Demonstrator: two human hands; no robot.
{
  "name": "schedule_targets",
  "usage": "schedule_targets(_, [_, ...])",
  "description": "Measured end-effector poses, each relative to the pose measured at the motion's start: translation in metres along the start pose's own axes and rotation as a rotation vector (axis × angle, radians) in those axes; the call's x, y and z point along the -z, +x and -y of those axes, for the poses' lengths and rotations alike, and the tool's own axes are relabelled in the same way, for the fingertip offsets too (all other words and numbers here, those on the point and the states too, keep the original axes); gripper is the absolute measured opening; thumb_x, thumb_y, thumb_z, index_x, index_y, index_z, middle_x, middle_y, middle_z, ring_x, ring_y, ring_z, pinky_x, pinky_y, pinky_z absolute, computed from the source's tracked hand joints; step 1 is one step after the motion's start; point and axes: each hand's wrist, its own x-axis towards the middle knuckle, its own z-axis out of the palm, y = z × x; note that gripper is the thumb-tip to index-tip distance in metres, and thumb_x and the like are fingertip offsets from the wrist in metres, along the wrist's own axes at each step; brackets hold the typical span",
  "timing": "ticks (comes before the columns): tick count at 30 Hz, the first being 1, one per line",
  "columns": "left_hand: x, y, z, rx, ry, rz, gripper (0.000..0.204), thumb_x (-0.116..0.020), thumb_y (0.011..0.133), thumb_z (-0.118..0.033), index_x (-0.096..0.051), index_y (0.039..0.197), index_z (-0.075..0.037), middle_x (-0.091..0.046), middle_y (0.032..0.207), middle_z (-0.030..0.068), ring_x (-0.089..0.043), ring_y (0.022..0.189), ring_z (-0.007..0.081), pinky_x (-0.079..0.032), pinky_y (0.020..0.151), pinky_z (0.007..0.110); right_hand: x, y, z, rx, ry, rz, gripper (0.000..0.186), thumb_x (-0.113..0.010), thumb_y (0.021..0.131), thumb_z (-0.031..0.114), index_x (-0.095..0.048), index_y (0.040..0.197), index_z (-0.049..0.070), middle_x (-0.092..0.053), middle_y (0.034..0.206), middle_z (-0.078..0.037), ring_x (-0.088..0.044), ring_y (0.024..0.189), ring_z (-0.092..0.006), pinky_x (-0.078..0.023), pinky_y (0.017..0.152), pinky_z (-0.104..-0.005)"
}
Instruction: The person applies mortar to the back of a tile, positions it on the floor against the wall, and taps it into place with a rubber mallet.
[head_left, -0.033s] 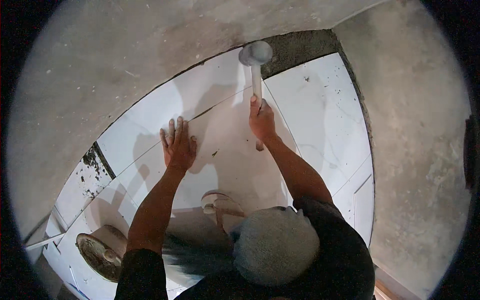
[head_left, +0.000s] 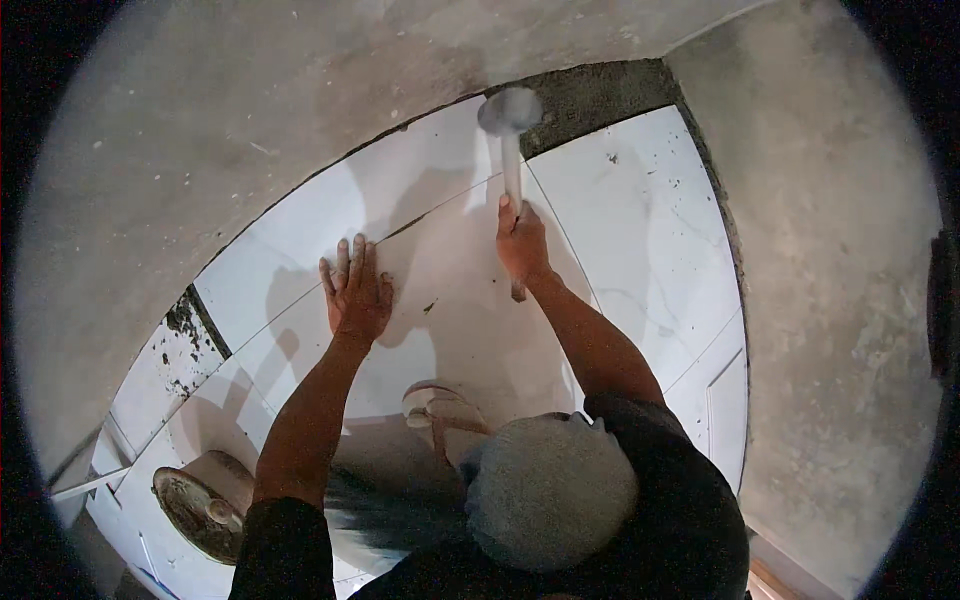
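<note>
Seen from above, a person crouches over large glossy white floor tiles. The left hand (head_left: 355, 295) lies flat, fingers spread, on the centre tile (head_left: 455, 330). The right hand (head_left: 522, 245) is closed around the handle of a rubber mallet (head_left: 510, 125), its blurred head raised over the tile's far edge. This looks like tapping the tile into its mortar bed; the next blow calls for a light, square strike.

Your one head view looks steeply down, close over the hammer grip of your right hand (head_left: 522, 245), tiled floor (head_left: 640, 230) beyond.
</note>
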Motion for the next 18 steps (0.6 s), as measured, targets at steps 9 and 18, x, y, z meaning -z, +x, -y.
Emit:
schedule_targets(9, [-0.003, -0.004, 0.001, -0.018, 0.011, -0.031, 0.055, -0.045, 0.09, -0.03, -0.036, 0.138, -0.006, -0.026, 0.148, 0.0094, -0.019, 0.139, 0.0276, -0.011, 0.112, 0.054, -0.002, 0.002, -0.005, 0.018, -0.103, 0.114, 0.048, -0.038, 0.096, 0.043, -0.049, 0.089, -0.003, -0.056, 0.072, -0.028, -0.057, 0.073, -0.0477, -0.044, 0.063, -0.0523])
schedule_targets(18, [-0.006, -0.007, 0.002, -0.01, -0.014, -0.033, 0.054, -0.046, 0.088, -0.027, -0.037, 0.137, -0.006, -0.028, 0.148, 0.009, -0.021, 0.139, 0.028, -0.012, 0.111, 0.055, 0.0, -0.005, 0.01, -0.026, 0.05, -0.005, 0.057, -0.034, 0.095, 0.05, -0.053, 0.084, -0.003, -0.058, 0.077, -0.025, -0.056, 0.076, -0.0448, -0.044, 0.07, -0.051])
